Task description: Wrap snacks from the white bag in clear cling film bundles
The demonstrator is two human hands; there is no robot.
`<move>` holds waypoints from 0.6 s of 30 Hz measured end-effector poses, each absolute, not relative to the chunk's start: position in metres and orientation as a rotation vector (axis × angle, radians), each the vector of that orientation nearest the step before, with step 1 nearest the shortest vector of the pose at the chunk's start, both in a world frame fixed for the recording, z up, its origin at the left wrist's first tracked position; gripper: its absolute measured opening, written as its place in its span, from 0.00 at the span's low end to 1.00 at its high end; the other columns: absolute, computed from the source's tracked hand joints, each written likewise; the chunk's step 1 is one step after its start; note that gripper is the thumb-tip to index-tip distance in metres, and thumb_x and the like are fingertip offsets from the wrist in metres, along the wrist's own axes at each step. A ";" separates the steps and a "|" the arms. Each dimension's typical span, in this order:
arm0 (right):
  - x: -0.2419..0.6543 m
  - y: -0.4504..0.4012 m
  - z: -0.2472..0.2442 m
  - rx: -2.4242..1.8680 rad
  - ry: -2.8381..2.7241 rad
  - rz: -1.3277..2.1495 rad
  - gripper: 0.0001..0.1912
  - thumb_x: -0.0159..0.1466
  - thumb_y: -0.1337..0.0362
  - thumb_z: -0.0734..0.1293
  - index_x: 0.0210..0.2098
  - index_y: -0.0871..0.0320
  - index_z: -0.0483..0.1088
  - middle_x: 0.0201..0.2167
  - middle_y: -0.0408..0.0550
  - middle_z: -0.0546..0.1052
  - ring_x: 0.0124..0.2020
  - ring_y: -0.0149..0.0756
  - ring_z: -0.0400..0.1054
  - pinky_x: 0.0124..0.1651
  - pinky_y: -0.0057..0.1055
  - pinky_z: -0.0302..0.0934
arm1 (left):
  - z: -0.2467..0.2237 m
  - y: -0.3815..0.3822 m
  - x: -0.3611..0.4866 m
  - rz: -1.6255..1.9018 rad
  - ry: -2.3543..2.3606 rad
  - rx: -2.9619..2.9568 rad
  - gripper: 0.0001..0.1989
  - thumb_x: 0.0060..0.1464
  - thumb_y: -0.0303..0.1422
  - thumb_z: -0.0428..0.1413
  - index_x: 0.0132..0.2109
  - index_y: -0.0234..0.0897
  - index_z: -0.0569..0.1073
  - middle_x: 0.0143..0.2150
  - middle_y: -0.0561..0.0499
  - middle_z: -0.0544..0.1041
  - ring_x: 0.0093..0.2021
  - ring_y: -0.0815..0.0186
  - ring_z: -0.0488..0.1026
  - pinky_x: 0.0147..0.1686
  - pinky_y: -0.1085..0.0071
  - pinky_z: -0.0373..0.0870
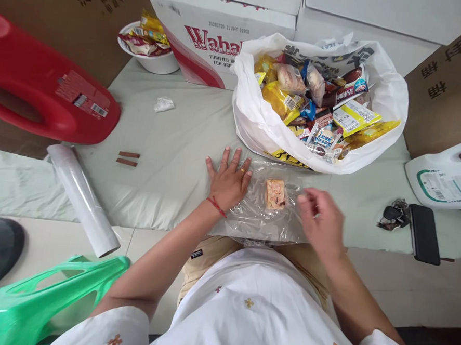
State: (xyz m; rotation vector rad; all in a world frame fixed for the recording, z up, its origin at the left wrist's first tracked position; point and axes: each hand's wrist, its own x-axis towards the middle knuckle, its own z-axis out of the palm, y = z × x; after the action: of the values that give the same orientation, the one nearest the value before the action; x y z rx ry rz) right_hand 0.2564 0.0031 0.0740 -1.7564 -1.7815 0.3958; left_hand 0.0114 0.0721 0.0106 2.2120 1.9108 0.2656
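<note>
A sheet of clear plastic film (246, 223) lies wrinkled on the covered table in front of me. Near its middle rests a small rectangular snack block (276, 194), pale with brown and reddish bits. My left hand (230, 180) lies flat on the film's left part, fingers spread, with a ring and a red wrist cord. On the other side, my right hand (323, 220) has its thumb and fingers pinched at the film's right edge, slightly blurred. Just behind stands a white plastic bag (246, 106) full of wrapped snacks.
Left are a film roll (82, 200), a red jug (44, 83), two brown strips (127, 158), a crumpled clear scrap (164, 104) and a white bowl of snacks (159, 64). Right are keys (395, 214), a black phone (424, 234) and a white jug (445, 175). Boxes line the back.
</note>
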 end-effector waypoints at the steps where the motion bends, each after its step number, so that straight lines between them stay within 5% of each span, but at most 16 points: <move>1: 0.271 0.015 0.087 -1.745 -1.753 0.250 0.18 0.73 0.49 0.63 0.46 0.55 0.76 0.37 0.50 0.79 0.33 0.40 0.70 0.41 0.39 0.66 | 0.009 0.074 0.009 0.251 1.915 2.218 0.28 0.73 0.43 0.36 0.73 0.49 0.64 0.80 0.48 0.51 0.81 0.46 0.37 0.70 0.25 0.26; 4: 0.323 0.068 0.127 -1.799 -1.730 -0.233 0.16 0.72 0.52 0.61 0.44 0.52 0.76 0.40 0.57 0.80 0.44 0.51 0.71 0.52 0.52 0.65 | 0.005 0.079 0.005 0.225 1.916 2.230 0.29 0.73 0.44 0.36 0.74 0.49 0.62 0.80 0.46 0.53 0.80 0.47 0.41 0.69 0.24 0.28; 6: 0.357 0.113 0.144 -1.845 -1.843 -0.253 0.17 0.73 0.51 0.59 0.52 0.50 0.74 0.49 0.59 0.78 0.57 0.55 0.67 0.61 0.60 0.59 | 0.003 0.080 0.005 0.221 1.911 2.235 0.29 0.73 0.45 0.36 0.75 0.49 0.61 0.79 0.44 0.53 0.80 0.47 0.44 0.69 0.24 0.31; 8: 0.382 0.157 0.148 -1.799 -1.886 -0.171 0.20 0.66 0.47 0.69 0.51 0.50 0.72 0.52 0.58 0.77 0.64 0.59 0.61 0.65 0.67 0.53 | 0.003 0.080 0.005 0.219 1.906 2.239 0.29 0.73 0.45 0.36 0.75 0.48 0.60 0.79 0.43 0.53 0.79 0.47 0.47 0.69 0.23 0.33; 12: 0.387 0.216 0.128 -1.612 -1.991 0.149 0.27 0.52 0.38 0.78 0.34 0.50 0.68 0.50 0.58 0.76 0.69 0.61 0.53 0.66 0.75 0.50 | 0.003 0.080 0.005 0.214 1.897 2.250 0.30 0.73 0.45 0.36 0.75 0.48 0.60 0.79 0.44 0.53 0.79 0.47 0.47 0.69 0.24 0.35; 18: 0.353 0.223 0.124 -1.543 -1.924 0.256 0.27 0.54 0.42 0.78 0.24 0.50 0.61 0.46 0.56 0.73 0.72 0.60 0.47 0.66 0.77 0.55 | 0.003 0.081 0.004 0.204 1.907 2.241 0.30 0.72 0.46 0.37 0.75 0.50 0.60 0.79 0.45 0.53 0.79 0.48 0.47 0.70 0.26 0.36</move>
State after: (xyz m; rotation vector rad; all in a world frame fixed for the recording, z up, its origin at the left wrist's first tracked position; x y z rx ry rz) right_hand 0.3533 0.2233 0.1237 -1.5427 -1.9240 0.2560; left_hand 0.0040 0.0806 0.0026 2.2405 1.9067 0.2042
